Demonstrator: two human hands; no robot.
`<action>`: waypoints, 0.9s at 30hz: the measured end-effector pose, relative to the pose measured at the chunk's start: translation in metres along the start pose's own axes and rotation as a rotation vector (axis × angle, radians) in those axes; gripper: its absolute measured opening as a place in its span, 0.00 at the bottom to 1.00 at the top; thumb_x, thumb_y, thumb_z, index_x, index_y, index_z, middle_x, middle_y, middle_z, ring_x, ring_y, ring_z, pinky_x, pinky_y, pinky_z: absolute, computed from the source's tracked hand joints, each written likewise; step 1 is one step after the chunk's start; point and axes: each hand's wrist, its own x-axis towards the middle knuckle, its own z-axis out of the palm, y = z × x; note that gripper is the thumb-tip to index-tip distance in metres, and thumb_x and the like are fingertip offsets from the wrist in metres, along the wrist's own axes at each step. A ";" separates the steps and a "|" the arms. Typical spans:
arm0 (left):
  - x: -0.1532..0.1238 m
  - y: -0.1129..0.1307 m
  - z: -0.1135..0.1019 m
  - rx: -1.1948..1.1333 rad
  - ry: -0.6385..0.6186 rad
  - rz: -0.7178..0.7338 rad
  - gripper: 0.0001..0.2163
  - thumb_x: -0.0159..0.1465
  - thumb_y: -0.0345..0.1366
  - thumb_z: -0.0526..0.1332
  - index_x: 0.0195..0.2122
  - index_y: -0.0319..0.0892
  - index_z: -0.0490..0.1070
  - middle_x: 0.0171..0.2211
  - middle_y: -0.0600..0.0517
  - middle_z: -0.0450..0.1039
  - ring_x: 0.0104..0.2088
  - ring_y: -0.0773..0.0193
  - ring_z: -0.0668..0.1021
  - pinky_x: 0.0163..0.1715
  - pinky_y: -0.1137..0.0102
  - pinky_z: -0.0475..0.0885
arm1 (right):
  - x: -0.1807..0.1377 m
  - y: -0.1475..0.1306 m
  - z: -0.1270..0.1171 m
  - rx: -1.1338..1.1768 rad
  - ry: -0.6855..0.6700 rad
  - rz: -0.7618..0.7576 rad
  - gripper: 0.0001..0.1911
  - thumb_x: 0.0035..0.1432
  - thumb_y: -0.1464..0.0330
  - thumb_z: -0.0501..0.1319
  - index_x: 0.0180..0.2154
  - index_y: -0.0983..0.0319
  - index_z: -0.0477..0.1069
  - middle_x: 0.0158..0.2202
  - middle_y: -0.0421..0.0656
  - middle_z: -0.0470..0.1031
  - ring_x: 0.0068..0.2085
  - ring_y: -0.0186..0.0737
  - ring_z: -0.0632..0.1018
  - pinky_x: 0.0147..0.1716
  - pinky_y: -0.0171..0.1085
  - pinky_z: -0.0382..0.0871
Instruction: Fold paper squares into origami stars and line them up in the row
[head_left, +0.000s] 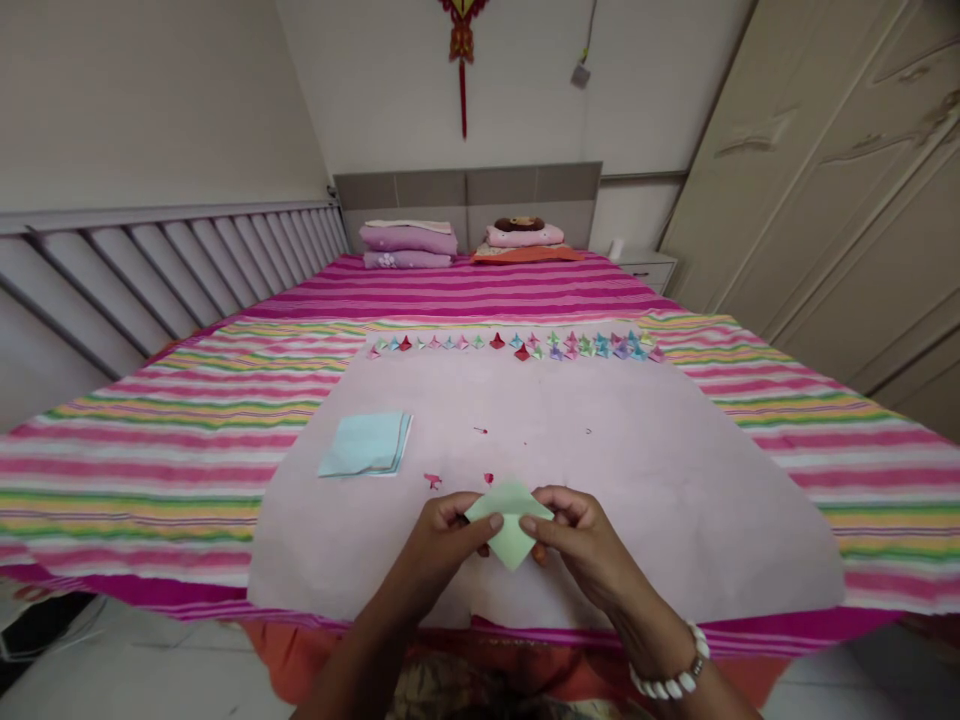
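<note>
A pale green sheet of origami paper (511, 545), turned like a diamond with a crease across it, is held between both hands just above the near part of the pale mat. My left hand (450, 535) pinches its left corner, thumb on top and fingers underneath. On the opposite corner, my right hand (574, 535) grips in the same way; a white bead bracelet circles that wrist. Small red scraps (433, 481) lie just beyond the hands. To the left rests a stack of light blue square paper (365, 444).
A pale mat (675, 480) covers the middle of the striped bed (817, 440). Along its far edge stand several small folded paper pieces (586, 345) in many colours. Folded bedding (409, 240) lies by the headboard (532, 190). A slatted rail (187, 255) borders the left side.
</note>
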 end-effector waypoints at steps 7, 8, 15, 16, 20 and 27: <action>-0.004 0.000 -0.010 -0.031 -0.060 -0.007 0.08 0.58 0.32 0.61 0.36 0.43 0.79 0.31 0.51 0.78 0.30 0.66 0.74 0.33 0.72 0.68 | 0.000 -0.002 -0.002 0.083 -0.042 -0.040 0.05 0.42 0.74 0.67 0.27 0.62 0.77 0.20 0.37 0.74 0.18 0.29 0.72 0.21 0.30 0.64; -0.005 0.000 -0.011 -0.039 -0.068 -0.016 0.09 0.58 0.32 0.60 0.36 0.43 0.80 0.30 0.51 0.77 0.31 0.66 0.74 0.34 0.72 0.68 | 0.000 -0.002 -0.003 0.085 -0.057 -0.050 0.05 0.43 0.75 0.66 0.27 0.62 0.77 0.20 0.37 0.74 0.18 0.30 0.72 0.21 0.30 0.64; -0.003 0.001 -0.005 0.033 0.034 0.008 0.09 0.57 0.40 0.63 0.26 0.39 0.78 0.23 0.52 0.74 0.26 0.67 0.72 0.28 0.73 0.66 | -0.001 -0.003 -0.005 0.026 -0.167 -0.119 0.05 0.50 0.70 0.63 0.32 0.62 0.76 0.23 0.39 0.74 0.24 0.34 0.74 0.28 0.34 0.66; -0.003 0.001 -0.003 0.056 0.066 0.011 0.09 0.54 0.40 0.65 0.25 0.39 0.77 0.21 0.53 0.73 0.24 0.68 0.71 0.26 0.74 0.65 | -0.001 -0.003 -0.005 0.015 -0.173 -0.120 0.05 0.52 0.69 0.63 0.32 0.62 0.76 0.23 0.40 0.74 0.24 0.34 0.74 0.28 0.34 0.66; -0.002 -0.001 0.004 0.060 0.126 0.040 0.08 0.50 0.37 0.68 0.30 0.39 0.76 0.23 0.54 0.73 0.23 0.70 0.70 0.23 0.75 0.65 | 0.002 -0.002 -0.002 -0.089 -0.053 -0.097 0.07 0.50 0.66 0.67 0.27 0.63 0.73 0.21 0.37 0.71 0.20 0.31 0.70 0.22 0.32 0.63; 0.004 -0.006 0.006 0.035 0.203 0.001 0.17 0.46 0.38 0.71 0.37 0.40 0.75 0.27 0.53 0.76 0.27 0.66 0.75 0.28 0.73 0.68 | 0.005 -0.002 0.007 -0.097 0.071 -0.124 0.17 0.41 0.67 0.73 0.36 0.60 0.74 0.25 0.35 0.70 0.23 0.28 0.69 0.23 0.28 0.61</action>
